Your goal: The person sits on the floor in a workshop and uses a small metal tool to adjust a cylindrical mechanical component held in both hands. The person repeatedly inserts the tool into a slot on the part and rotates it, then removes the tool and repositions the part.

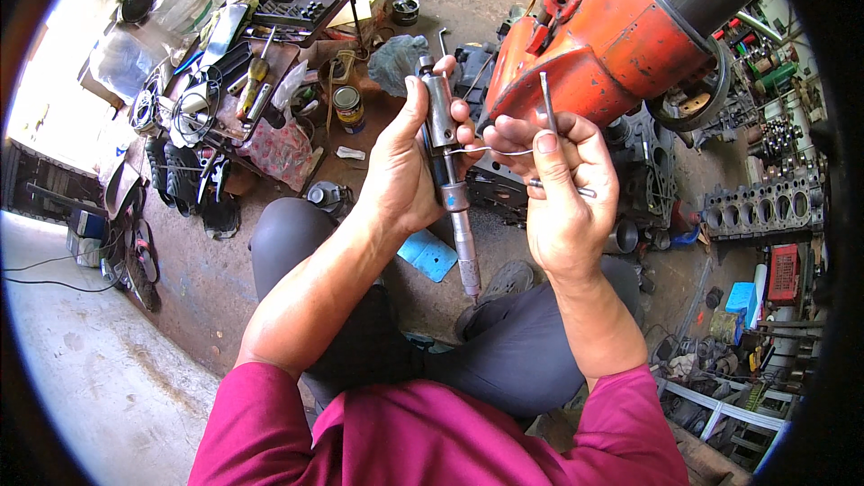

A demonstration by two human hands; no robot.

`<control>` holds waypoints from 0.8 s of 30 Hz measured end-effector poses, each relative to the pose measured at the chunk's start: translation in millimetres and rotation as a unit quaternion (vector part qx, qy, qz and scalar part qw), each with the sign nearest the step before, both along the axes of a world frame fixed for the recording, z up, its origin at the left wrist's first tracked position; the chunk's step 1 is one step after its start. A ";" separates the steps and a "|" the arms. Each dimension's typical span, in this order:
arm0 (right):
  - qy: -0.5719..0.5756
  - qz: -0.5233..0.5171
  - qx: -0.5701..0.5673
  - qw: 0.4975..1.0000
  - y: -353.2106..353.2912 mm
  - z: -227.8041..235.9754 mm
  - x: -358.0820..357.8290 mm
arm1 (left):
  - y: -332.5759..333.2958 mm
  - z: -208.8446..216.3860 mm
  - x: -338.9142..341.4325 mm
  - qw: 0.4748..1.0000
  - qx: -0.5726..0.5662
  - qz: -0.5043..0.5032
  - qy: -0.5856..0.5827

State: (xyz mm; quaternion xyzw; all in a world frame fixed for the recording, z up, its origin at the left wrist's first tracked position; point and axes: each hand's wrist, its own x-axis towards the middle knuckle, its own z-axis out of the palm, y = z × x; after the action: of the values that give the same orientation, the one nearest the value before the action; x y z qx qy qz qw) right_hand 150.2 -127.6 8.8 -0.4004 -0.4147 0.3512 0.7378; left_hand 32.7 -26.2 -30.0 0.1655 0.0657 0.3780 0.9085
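My left hand (pixel 401 166) is wrapped round a long grey metal tool with a thick cylindrical head (pixel 440 110), a thinner stem and a collar. Its narrow lower end (pixel 466 261) points down between my knees. Beside it, my right hand (pixel 571 202) is closed with the thumb pressed on a thin metal rod (pixel 546 101) that sticks upward. A short crosspiece (pixel 585 192) shows below the thumb; whether it joins the rod is hidden. Between both hands runs a thin pale wire-like strand (pixel 468 149), close to the tool's stem.
A large orange machine (pixel 585 49) stands ahead to the right. At left, a low bench holds screwdrivers (pixel 256 76) and a dark tool tray (pixel 301 7); a can (pixel 348 108) is beside it. An engine block (pixel 760 207) lies at right. A blue sheet (pixel 427 256) is on the floor.
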 end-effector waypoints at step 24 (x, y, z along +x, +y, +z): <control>-0.026 -0.006 0.034 0.999 -0.5 -3.0 -4.3 | 1.1 0.2 -2.6 1.000 0.001 -0.010 -0.023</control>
State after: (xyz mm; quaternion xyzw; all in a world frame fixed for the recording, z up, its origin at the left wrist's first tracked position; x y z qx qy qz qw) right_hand 145.9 -128.1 5.8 -0.3869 -0.4425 0.3218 0.7422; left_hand 30.1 -25.1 -29.7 0.1585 0.0427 0.3723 0.9135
